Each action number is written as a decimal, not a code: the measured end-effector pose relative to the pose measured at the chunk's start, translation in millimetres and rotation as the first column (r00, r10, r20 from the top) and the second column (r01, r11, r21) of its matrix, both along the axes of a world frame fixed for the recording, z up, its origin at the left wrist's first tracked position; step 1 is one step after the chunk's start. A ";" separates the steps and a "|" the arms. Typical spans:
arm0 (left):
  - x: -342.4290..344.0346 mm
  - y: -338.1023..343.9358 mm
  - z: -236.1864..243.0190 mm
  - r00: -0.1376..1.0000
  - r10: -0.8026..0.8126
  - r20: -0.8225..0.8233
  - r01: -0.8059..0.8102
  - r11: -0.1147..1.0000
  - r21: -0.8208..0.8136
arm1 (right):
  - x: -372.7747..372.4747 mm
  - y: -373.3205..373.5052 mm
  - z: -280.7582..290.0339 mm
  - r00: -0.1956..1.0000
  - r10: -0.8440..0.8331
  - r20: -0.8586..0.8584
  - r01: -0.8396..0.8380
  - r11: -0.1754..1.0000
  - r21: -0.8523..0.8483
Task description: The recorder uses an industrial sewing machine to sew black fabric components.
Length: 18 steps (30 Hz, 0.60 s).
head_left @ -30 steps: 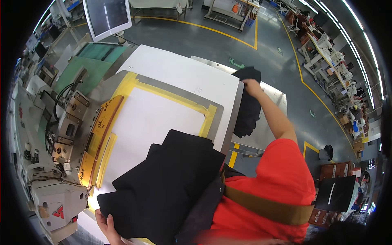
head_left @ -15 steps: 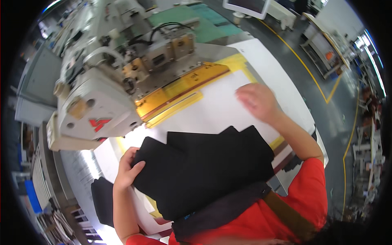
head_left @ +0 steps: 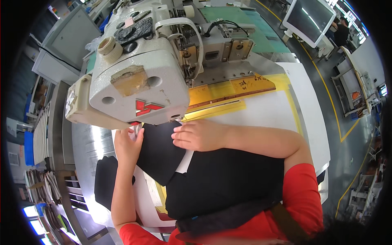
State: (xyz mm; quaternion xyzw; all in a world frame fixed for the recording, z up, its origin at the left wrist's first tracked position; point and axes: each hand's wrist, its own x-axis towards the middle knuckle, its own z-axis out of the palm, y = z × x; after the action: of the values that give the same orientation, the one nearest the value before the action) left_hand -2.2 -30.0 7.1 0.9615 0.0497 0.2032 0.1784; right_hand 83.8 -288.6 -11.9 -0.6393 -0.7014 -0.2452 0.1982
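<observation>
A small black fabric piece [head_left: 161, 151] lies tilted under the front of the white sewing machine head [head_left: 136, 87]. At its upper left edge is my left hand [head_left: 127, 147], thumb and fingers closed around a small shiny grey thing that I cannot make out. My right hand [head_left: 200, 135] reaches across from the right, its bent fingers gripping the upper right edge of this piece; the fingertips are partly hidden. Larger black fabric [head_left: 232, 179] spreads over my lap and the near edge of the white work surface [head_left: 261, 112]. A white strip shows between the two black areas.
Beyond my right hand lies a yellow plate [head_left: 228, 90] with a brown edge, fixed to the machine. More black fabric [head_left: 105, 181] hangs at the left on the metal table [head_left: 83, 143]. A monitor [head_left: 309, 20] stands at the far right, beside a floor with yellow lines.
My right hand has come left and down from above the white surface onto the fabric. The small black piece now lies farther forward, apart from the larger fabric. The view has shifted closer to the machine.
</observation>
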 end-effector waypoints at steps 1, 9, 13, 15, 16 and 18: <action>-0.7 -1.0 -1.6 0.984 -0.034 0.174 0.015 0.994 0.108 | 4.4 -6.2 0.0 0.999 -0.051 0.010 0.051 0.999 0.017; -31.2 -74.7 27.1 0.920 -0.392 0.011 0.391 0.920 0.024 | 8.1 -107.4 6.5 0.795 -0.606 0.020 0.602 0.784 -0.152; -21.6 -109.1 33.1 0.773 -0.624 -0.113 0.628 0.778 0.002 | -23.8 -107.9 13.4 0.679 -0.731 -0.061 0.692 0.666 -0.279; -14.2 -122.4 33.1 0.735 -0.655 -0.176 0.669 0.743 0.029 | -28.9 -102.2 15.2 0.690 -0.713 -0.123 0.660 0.690 -0.298; -10.4 -127.5 27.2 0.760 -0.617 -0.204 0.639 0.768 0.055 | -28.3 -100.3 11.0 0.694 -0.705 -0.144 0.639 0.696 -0.327; 0.7 -133.0 17.8 0.779 -0.583 -0.231 0.612 0.787 0.077 | -24.4 -98.0 10.6 0.694 -0.701 -0.165 0.619 0.698 -0.360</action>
State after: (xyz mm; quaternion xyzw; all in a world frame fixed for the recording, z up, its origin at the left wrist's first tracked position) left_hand -1.5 -163.1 24.9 0.9529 -0.2564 0.0442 0.1562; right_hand 59.4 -386.6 -1.3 -0.8995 -0.4113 -0.1038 0.1048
